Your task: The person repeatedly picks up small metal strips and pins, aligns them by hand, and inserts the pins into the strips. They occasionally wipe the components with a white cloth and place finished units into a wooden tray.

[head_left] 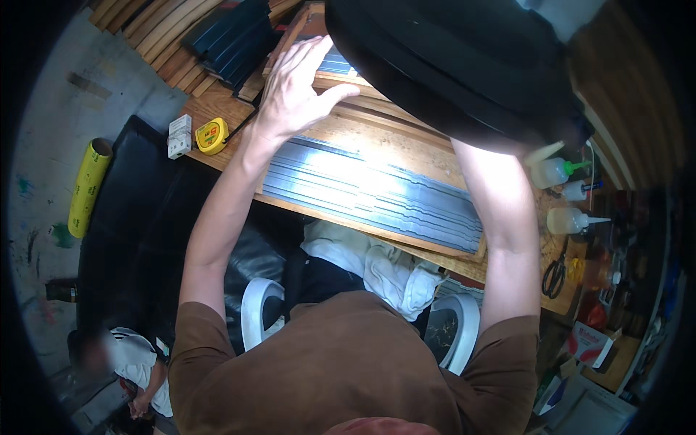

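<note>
resting flat and open, the left hand (293,90) presses wooden strips (348,80) beyond the grey metal strips (370,192); right hand hidden behind a black object (449,65), its grip impossible to tell.

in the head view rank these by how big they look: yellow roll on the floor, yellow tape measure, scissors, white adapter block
1. yellow roll, clearly largest
2. scissors
3. yellow tape measure and white adapter block: look about alike, so unranked

The roll lies lower, farther from the camera.
</note>
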Available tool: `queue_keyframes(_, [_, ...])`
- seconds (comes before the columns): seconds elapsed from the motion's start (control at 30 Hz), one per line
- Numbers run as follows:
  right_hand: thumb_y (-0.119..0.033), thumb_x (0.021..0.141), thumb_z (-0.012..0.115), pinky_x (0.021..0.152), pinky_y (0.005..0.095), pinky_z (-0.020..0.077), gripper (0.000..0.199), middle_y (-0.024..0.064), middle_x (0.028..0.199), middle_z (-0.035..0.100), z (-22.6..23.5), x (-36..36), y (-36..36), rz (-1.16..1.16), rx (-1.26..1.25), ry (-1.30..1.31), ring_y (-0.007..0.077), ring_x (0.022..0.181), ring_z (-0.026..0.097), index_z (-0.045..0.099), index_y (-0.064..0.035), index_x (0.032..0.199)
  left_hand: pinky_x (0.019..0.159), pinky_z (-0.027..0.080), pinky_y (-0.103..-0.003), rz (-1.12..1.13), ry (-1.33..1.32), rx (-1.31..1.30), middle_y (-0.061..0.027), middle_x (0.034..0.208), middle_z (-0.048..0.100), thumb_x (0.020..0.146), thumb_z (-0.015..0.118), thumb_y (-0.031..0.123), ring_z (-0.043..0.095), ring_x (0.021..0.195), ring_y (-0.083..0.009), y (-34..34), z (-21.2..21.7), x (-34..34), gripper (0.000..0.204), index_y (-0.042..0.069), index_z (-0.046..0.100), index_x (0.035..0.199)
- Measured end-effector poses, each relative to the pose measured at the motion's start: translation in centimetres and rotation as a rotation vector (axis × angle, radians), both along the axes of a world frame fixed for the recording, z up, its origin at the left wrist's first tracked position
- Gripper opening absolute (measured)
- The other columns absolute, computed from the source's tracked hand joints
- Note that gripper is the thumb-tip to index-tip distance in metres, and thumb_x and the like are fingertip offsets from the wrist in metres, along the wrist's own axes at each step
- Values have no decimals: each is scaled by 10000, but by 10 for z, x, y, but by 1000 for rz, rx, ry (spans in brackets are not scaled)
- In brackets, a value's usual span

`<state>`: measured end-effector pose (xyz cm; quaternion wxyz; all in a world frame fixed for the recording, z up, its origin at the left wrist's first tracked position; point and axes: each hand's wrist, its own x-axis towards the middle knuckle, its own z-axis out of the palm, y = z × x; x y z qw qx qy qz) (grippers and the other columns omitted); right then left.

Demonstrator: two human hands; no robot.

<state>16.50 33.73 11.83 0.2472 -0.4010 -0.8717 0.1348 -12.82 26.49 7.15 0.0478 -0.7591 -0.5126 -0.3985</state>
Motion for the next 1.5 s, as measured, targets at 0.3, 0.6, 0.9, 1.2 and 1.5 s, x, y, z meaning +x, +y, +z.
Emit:
queue_keyframes(0.3, [-90, 997, 703, 805, 322, 626, 180, 105, 969, 786, -6, -8, 3, 9, -14, -14, 190, 835, 745, 759, 25, 1125, 1184, 430, -493, -4, 11, -31, -247, 1409, 662, 855, 867, 491, 631, 1329, -371, 0, 3, 1, 857, 17, 566, 1503])
queue_keyframes(0.6, [-111, 1006, 689, 807, 331, 623, 191, 107, 961, 782, -6, -21, 9, 17, -16, -48, 199, 833, 740, 758, 17, 1130, 1147, 453, -475, -39, -69, -77, -192, 1350, 709, 858, 865, 468, 666, 1270, -329, 0, 2, 2, 801, 34, 600, 1476])
queue_keyframes(0.9, [-132, 1014, 675, 810, 340, 620, 203, 110, 952, 777, 0, -40, 30, 30, 33, -59, 208, 832, 736, 756, 10, 1136, 1141, 450, -466, -1, -56, -94, -173, 1328, 722, 854, 864, 481, 674, 1253, -312, 0, 0, 2, 811, 49, 596, 1486])
queue_keyframes(1.2, [-153, 1023, 661, 812, 349, 617, 217, 112, 944, 773, 10, -50, 52, 25, 71, -59, 217, 830, 732, 754, 2, 1141, 1169, 436, -491, 21, -86, -113, -198, 1341, 711, 830, 889, 474, 659, 1290, -340, 0, 2, 5, 872, 37, 564, 1511])
queue_keyframes(1.5, [-174, 1031, 648, 815, 358, 614, 230, 115, 936, 768, 12, -64, 61, 45, 77, -74, 226, 829, 728, 753, -5, 1147, 1211, 418, -530, 19, -169, -119, -255, 1404, 647, 771, 930, 486, 599, 1362, -389, -2, 8, 6, 1021, 26, 480, 1563])
